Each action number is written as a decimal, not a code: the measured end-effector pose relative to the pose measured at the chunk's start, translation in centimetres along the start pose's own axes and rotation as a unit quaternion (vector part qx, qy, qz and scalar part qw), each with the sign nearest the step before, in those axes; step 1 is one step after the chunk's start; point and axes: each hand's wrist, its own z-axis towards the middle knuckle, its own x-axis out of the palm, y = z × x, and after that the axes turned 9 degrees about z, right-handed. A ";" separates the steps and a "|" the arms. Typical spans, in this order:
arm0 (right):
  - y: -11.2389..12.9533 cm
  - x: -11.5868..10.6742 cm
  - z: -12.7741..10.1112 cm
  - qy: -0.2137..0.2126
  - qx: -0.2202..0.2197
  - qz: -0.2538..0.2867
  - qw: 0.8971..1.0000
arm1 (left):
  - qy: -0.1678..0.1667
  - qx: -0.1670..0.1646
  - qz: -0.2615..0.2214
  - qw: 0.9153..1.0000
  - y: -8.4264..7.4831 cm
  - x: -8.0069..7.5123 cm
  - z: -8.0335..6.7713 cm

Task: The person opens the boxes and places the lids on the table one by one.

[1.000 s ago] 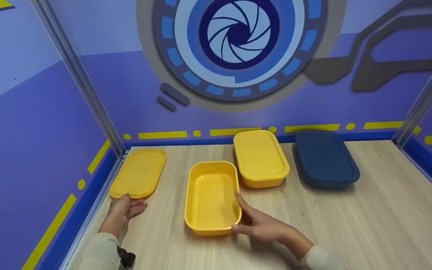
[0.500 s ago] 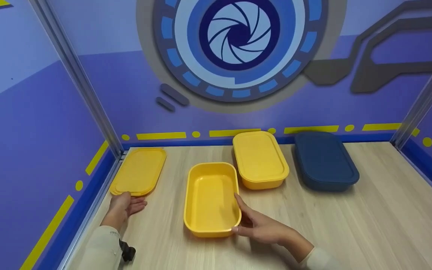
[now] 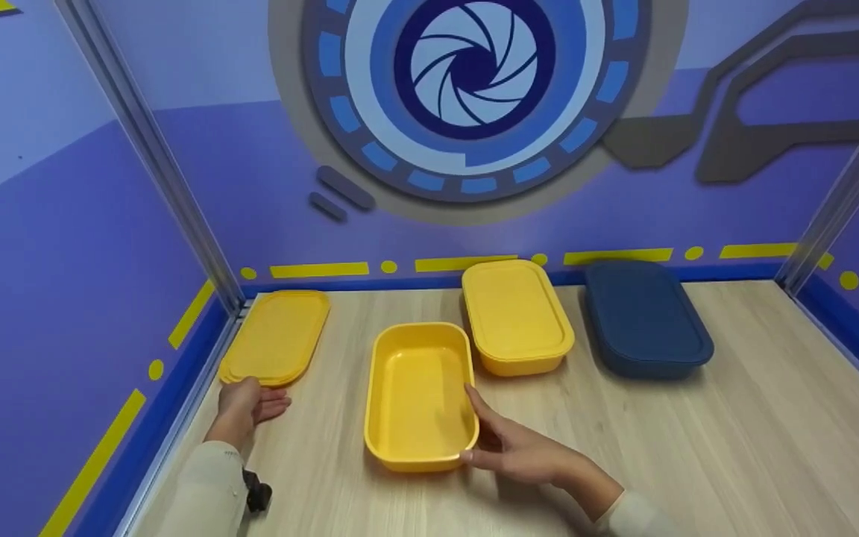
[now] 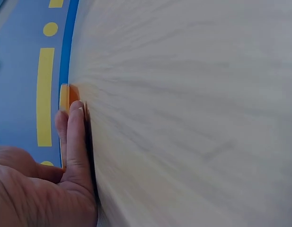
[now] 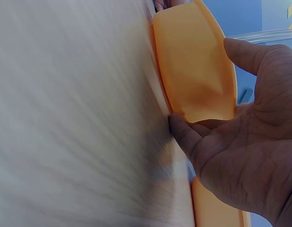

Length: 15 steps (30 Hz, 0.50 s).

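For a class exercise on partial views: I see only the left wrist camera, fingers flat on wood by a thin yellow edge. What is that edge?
Observer: It is the near end of a flat yellow lid, lying on the table; the left hand touches it.
Operator: What is the other hand doing?
Observer: The right hand has its grip on the near right corner of an open yellow container.
Operator: Anything else out there?
Observer: Further back, a lidded yellow container and a lidded dark blue container stand side by side.
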 end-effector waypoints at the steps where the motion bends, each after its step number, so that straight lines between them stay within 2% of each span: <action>1: 0.0 0.0 0.0 0.000 0.000 0.000 1.000 | 0.000 0.001 0.004 1.000 0.0 0.0 0.0; 4: 0.0 0.0 0.0 0.000 -0.003 0.000 1.000 | -0.004 0.007 0.008 1.000 0.2 0.0 -0.1; 11: 0.1 0.1 0.0 -0.002 -0.001 0.000 1.000 | 0.010 0.042 0.022 0.999 0.7 0.0 0.0; 15: 0.1 0.2 0.0 -0.005 0.004 -0.005 1.000 | 0.004 0.031 0.025 0.999 0.8 -0.1 0.1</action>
